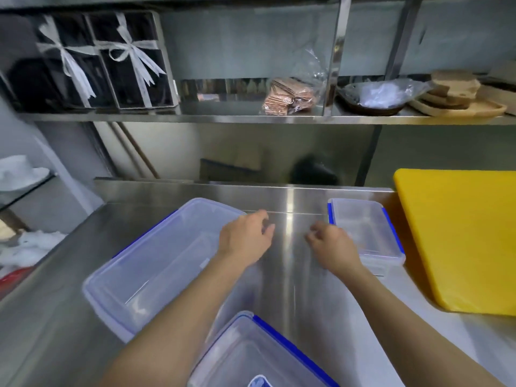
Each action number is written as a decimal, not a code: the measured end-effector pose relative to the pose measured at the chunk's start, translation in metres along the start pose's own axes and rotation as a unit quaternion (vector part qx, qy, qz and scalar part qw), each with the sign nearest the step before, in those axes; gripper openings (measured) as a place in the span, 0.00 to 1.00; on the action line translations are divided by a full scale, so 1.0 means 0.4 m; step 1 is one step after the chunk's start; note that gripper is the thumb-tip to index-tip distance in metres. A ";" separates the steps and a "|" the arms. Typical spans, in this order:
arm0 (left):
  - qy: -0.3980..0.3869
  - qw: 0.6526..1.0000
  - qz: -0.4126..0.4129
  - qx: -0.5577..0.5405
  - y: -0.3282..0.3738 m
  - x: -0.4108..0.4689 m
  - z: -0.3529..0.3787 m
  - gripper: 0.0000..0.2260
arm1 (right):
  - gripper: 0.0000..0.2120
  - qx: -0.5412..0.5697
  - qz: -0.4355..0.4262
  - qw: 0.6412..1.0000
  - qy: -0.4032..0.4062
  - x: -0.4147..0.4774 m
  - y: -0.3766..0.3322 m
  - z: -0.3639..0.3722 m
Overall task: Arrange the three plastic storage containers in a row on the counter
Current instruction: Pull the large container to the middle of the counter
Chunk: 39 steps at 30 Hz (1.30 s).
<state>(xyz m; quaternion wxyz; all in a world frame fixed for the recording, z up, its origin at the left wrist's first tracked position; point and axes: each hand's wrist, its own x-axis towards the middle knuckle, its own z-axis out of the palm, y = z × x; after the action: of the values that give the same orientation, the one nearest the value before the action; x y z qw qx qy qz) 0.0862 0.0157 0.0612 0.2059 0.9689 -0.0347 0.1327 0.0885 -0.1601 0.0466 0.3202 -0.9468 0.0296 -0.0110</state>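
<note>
Three clear plastic containers with blue clips stand on the steel counter [293, 275]. The large container [156, 263] lies at an angle on the left. A small container [365, 227] sits at the back right. The third container [251, 356] is nearest me at the bottom middle. My left hand [245, 236] hovers over the large container's far right corner, fingers loosely curled, holding nothing. Over the small container's left edge is my right hand [332, 244], fingers curled and empty; whether it touches the container I cannot tell.
A yellow cutting board [460, 236] lies on the counter's right side, beside the small container. Above the counter a steel shelf [251, 117] carries black ribboned boxes [106, 60], a packet bag [290, 96], a dark bowl and wooden boards.
</note>
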 end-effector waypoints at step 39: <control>-0.137 0.930 -0.249 -0.233 -0.319 -0.177 -0.070 0.47 | 0.44 -0.074 -0.151 0.978 -0.125 -0.068 -0.109 0.220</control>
<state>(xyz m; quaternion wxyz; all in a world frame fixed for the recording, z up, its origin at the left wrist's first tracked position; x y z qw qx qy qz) 0.0268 0.1444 0.0168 0.4454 0.8801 0.1496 -0.0684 0.0669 -0.0704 0.0029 0.2448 -0.9555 -0.1529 0.0614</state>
